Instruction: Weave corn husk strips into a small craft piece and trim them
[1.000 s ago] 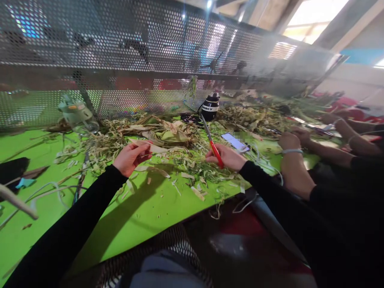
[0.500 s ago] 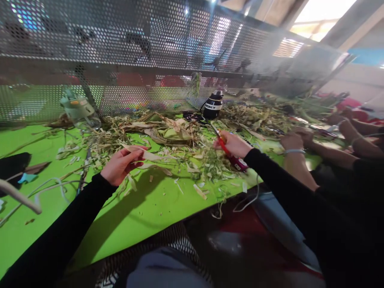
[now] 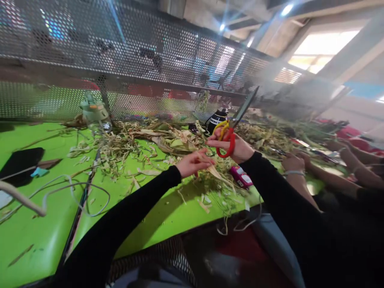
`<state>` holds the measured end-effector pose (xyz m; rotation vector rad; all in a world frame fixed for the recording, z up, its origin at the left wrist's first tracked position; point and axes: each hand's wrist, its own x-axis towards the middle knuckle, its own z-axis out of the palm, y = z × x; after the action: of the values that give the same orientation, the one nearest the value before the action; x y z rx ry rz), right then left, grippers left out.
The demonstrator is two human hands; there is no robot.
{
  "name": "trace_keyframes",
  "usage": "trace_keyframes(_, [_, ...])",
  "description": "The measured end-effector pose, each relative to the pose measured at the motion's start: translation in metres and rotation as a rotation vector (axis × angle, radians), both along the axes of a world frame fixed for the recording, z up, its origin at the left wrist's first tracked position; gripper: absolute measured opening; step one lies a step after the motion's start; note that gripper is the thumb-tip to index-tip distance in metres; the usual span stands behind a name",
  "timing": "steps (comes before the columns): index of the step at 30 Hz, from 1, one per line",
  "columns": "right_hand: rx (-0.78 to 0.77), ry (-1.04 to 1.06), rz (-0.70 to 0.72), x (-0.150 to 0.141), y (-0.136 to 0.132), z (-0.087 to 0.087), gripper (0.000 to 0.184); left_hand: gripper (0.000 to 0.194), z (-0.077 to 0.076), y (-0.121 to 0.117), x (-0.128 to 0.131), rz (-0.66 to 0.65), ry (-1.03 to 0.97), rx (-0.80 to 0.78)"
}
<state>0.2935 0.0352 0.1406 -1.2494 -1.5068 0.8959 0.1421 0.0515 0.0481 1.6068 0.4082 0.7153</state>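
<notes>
The right hand curls round scissors, blades aimed far, presumably clear of the left hand lightly pinching husk.

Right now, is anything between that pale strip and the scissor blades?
Yes: the right hand and the red scissor handle. The blades point up, away from the pale strip in the left hand.

Scissors, two o'clock: one handle loop red, the other yellow; blades grey. Tabletop: lime green. Small object, four o'clock: magenta, white patches. Bottle, nine o'clock: sage green, orange mark. Panel, twelve o'clock: grey, dotted with holes. Sleeves: plain black.
</notes>
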Motion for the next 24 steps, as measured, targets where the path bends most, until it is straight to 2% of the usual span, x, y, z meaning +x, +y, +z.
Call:
trace_keyframes(2, [0.009, -0.004, 0.052, -0.011, 0.007, 0.005, 0.044, 0.024, -0.009, -0.006, 0.021, -0.165, 0.206, 0.11])
trace_keyframes(3, [0.022, -0.017, 0.07, -0.017, 0.014, 0.008, 0.042, 0.02, -0.014, -0.01, 0.027, -0.19, 0.26, 0.126])
trace_keyframes(5, [0.07, -0.04, 0.083, -0.031, 0.036, 0.015, 0.039, 0.016, -0.026, -0.02, 0.03, -0.188, 0.317, 0.141])
trace_keyframes(8, [0.144, -0.025, 0.054, -0.065, 0.085, 0.025, 0.037, 0.021, -0.036, -0.03, 0.023, -0.177, 0.38, 0.138])
trace_keyframes(11, [0.159, -0.055, 0.079, -0.105, 0.129, 0.031, 0.039, 0.024, -0.036, -0.035, 0.008, -0.152, 0.448, 0.121])
trace_keyframes(13, [0.179, -0.12, 0.064, -0.121, 0.142, 0.033, 0.041, 0.022, -0.034, -0.037, -0.004, -0.096, 0.454, 0.123])
trace_keyframes(16, [0.196, -0.268, 0.102, -0.115, 0.131, 0.028, 0.04, 0.021, -0.031, -0.041, -0.025, -0.065, 0.431, 0.149])
trace_keyframes(19, [0.066, -0.46, 0.214, -0.081, 0.096, 0.015, 0.035, 0.022, -0.034, -0.046, -0.045, -0.089, 0.456, 0.197])
trace_keyframes(20, [0.021, -0.508, 0.212, -0.066, 0.081, 0.008, 0.035, 0.023, -0.036, -0.048, -0.049, -0.106, 0.465, 0.215])
trace_keyframes(24, [-0.197, -0.967, 0.116, -0.01, 0.026, -0.03, 0.031, 0.023, -0.044, -0.057, -0.057, -0.173, 0.521, 0.241])
